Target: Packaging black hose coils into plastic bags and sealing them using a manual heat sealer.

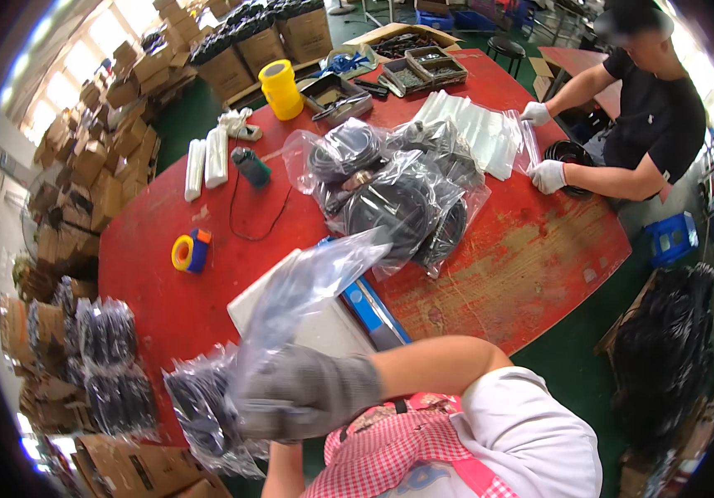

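My right hand (311, 390), in a grey knitted glove, is closed at the near table edge. A clear plastic bag (303, 286) extends up and away from it, blurred by motion. My left forearm (286, 471) rises from the lower edge, and its hand is mostly hidden behind the right glove. Beside the gloves, at the left, lie bagged black cable coils (199, 398). Under the plastic bag sits a white board-like surface (324, 328) with a blue-and-silver bar (373, 314), perhaps a bag sealer. Farther off is a heap of bagged black cables (390, 207).
On the red table (153, 290) are a tape dispenser (191, 251), a dark green corded tool (250, 168), white rolls (206, 166), a yellow roll (281, 90) and parts trays (423, 70). Across, a gloved co-worker (655, 108) handles clear bags (481, 137). Cartons (83, 191) are piled left.
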Motion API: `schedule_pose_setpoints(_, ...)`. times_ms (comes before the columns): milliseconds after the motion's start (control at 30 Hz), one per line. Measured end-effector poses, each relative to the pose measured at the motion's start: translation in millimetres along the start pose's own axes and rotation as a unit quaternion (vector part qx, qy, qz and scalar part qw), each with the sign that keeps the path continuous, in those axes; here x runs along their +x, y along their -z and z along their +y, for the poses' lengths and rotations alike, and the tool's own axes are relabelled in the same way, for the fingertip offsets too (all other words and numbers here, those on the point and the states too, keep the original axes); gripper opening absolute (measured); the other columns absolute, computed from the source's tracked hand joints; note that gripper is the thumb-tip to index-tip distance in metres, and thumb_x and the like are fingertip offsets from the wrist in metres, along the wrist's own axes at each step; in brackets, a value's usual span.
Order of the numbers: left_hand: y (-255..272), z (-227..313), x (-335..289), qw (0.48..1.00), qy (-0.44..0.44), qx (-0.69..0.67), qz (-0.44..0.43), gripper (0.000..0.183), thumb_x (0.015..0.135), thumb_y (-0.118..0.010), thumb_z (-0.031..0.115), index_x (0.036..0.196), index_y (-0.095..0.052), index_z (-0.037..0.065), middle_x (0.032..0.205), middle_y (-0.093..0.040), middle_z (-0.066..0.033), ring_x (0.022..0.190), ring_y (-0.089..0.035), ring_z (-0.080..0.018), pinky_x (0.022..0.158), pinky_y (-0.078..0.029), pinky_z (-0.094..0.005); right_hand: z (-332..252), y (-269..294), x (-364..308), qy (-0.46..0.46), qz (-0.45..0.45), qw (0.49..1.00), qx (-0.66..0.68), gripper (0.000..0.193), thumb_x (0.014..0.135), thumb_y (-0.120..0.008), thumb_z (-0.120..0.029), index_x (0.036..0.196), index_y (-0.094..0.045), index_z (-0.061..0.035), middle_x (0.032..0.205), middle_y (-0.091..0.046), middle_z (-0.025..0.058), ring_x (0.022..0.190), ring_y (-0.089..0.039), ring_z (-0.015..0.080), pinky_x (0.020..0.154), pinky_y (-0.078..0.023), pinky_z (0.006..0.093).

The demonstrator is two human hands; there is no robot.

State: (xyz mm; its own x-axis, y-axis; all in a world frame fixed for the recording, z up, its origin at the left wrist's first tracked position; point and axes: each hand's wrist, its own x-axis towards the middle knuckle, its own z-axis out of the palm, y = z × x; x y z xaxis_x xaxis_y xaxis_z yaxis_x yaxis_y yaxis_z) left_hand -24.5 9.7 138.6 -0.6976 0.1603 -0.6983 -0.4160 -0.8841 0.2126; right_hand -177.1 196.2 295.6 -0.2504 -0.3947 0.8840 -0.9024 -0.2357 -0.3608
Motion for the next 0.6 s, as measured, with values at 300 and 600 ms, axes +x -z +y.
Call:
schedule_pose_setpoints(300, 89.9, 15.0, -14.7, 0.915, -0.055, 0.395, -0.068, 0.068, 0.071, -0.066, 0.036, 0.125, -0.039, 0.003, 0.123, -0.047, -0.0102, 0.114, -0.045, -0.0256, 0.098, -0.034, -0.0414, -119.1, 8.1, -245.6, -0.666, -0.209, 0.712, 0.079, 0.024, 0.09, -0.046, -0.024, 0.098, -0.06, -0.0067, 0.078, -0.061, 0.0148, 0.066, -0.059, 0.0231, 0.057, -0.046, 0.0347)
schedule_pose_setpoints(600, -6.2, 8.0, 108.8, 0.929, 0.028, 0.311, -0.197, 0.078, 0.071, -0.069, 0.027, 0.134, -0.028, 0.006, 0.134, -0.036, -0.0072, 0.125, -0.032, -0.0202, 0.099, -0.034, -0.0419, -101.8, 46.5, -308.9, -0.631, -0.136, 0.75, -0.147, 0.033, 0.089, -0.048, -0.025, 0.072, -0.058, 0.0008, 0.059, -0.057, 0.0143, 0.051, -0.052, 0.0257, 0.048, -0.041, 0.0342)
